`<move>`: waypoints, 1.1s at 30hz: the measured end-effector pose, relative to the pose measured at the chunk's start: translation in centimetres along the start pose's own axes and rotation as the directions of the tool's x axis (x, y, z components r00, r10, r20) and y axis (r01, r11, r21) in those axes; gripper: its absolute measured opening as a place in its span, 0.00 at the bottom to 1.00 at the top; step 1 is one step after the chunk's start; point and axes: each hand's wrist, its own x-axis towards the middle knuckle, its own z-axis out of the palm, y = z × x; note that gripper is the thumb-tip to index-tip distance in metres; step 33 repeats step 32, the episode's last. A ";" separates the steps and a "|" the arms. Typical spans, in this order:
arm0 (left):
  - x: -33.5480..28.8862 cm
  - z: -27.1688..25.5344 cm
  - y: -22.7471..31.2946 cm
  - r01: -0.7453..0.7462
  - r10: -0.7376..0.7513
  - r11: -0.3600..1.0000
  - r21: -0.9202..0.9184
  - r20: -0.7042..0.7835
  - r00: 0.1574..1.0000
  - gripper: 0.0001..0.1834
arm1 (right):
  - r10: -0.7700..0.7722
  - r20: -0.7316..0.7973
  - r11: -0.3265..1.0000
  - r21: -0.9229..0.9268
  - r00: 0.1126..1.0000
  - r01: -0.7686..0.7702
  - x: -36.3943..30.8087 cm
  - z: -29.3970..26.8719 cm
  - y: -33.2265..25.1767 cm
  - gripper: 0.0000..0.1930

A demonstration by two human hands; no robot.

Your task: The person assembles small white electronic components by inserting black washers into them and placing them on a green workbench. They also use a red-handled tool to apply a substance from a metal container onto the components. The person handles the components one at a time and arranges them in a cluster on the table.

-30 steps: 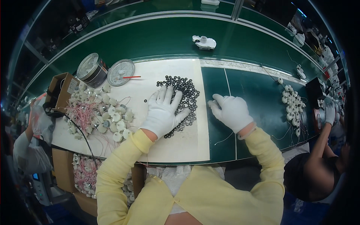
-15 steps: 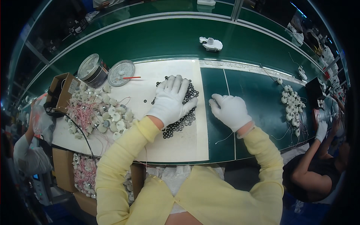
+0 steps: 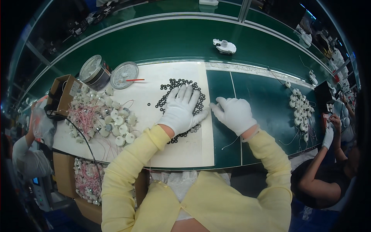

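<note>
Gloved in white, my left hand (image 3: pixel 181 111) lies flat over a loose spread of small black rings (image 3: pixel 178 82), its fingers apart. The rings show around its fingers and below the wrist; those under the palm are hidden. They lie on a white sheet (image 3: pixel 148 149) on the table. My right hand (image 3: pixel 235 113), also in a white glove, rests over the green tabletop (image 3: pixel 262 120) just right of the sheet's edge. Its fingers are curled in, with thumb and forefinger pointing left toward the rings. Whatever it may hold is hidden.
Left stand a heap of small white motors (image 3: pixel 102 116) with pink wires, an open carton (image 3: pixel 62 92), a tin (image 3: pixel 94 73) and a round lid (image 3: pixel 124 75) bearing a red stick. White wired parts (image 3: pixel 301 106) lie right, near a co-worker's arm. A white housing (image 3: pixel 225 46) sits on the green belt (image 3: pixel 162 42).
My left hand has slid toward me and to the right over the rings, uncovering more at the far side. My right hand has shifted slightly left. The white housing has moved right.
</note>
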 end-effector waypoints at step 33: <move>-0.5 -0.1 -0.3 0.026 -0.024 0.999 0.040 -0.058 0.998 0.43 | -0.005 -0.071 1.000 -0.014 0.997 0.004 0.3 0.5 0.0 0.17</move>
